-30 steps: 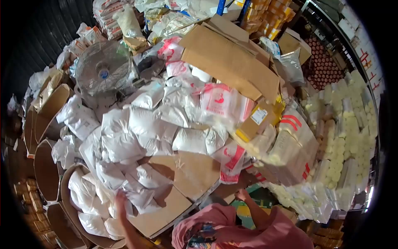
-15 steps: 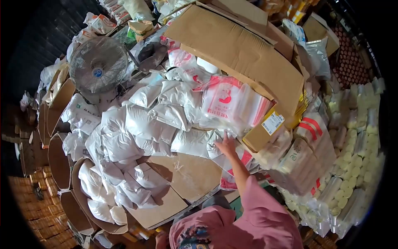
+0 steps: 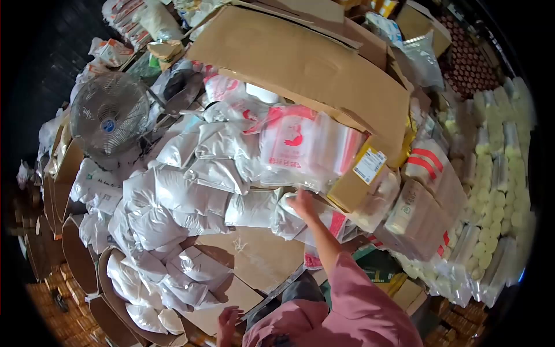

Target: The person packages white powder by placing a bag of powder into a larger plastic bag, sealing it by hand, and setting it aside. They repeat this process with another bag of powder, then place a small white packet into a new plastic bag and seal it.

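Note:
My right hand (image 3: pixel 302 205) reaches over the table, its fingers closed on the upper edge of a filled white plastic bag (image 3: pixel 285 222). Left of it lies another filled white bag (image 3: pixel 252 208). Just beyond the hand rests a clear pack of plastic bags with red print (image 3: pixel 292 141). My left hand (image 3: pixel 229 321) hangs low near the table's front edge, fingers loosely bent and apart, holding nothing. Many more white filled bags (image 3: pixel 188 191) are heaped to the left, some at the edge of an open cardboard box (image 3: pixel 106 269).
A fan (image 3: pixel 108 118) stands at the back left. A large cardboard box (image 3: pixel 300 63) covers the back of the table. Right of my hand are a small labelled carton (image 3: pixel 354 184), wrapped packs (image 3: pixel 417 214) and stacked pale rolls (image 3: pixel 488 214). Flat cardboard (image 3: pixel 269 260) covers the table front.
My right hand's fingers have drawn in on the white bag's edge. My left hand has come into fuller view at the bottom. The whole view has shifted a little.

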The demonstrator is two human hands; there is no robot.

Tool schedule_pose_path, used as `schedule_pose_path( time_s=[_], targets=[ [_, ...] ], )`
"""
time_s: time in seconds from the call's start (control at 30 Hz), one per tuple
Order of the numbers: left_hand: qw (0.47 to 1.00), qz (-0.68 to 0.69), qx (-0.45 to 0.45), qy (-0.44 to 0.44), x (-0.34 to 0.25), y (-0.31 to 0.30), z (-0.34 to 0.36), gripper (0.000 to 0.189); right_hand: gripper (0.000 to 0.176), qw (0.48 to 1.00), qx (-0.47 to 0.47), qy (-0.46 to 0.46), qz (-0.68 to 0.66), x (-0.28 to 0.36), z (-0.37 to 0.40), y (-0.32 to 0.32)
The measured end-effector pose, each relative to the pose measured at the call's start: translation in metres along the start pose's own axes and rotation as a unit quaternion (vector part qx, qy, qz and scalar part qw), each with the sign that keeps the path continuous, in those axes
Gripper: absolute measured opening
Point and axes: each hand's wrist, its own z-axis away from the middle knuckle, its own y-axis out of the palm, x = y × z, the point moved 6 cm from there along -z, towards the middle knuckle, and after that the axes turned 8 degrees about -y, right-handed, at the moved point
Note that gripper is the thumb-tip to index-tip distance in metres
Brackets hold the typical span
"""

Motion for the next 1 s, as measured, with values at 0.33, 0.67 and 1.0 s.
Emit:
schedule_pose_path(
  time_s=[0.33, 0.67, 1.0],
  targets=[
    [0.997, 0.053, -0.003, -0.051, 0.076, -0.020, 0.004, 0.027, 0.009, 0.976, 0.116, -0.172, -0.070, 0.113, 0.115, 0.012],
    [0.996, 0.082, -0.026, -0.036, 0.054, -0.038, 0.017, 0.024, 0.009, 0.966, 0.114, -0.225, -0.057, 0.224, 0.245, 0.011],
    [0.992, 0.013, -0.089, -0.085, 0.185, -0.066, 0.020, 0.020, 0.018, 0.996, -0.044, -0.074, -0.014, 0.065, 0.159, -0.080]
  ],
)
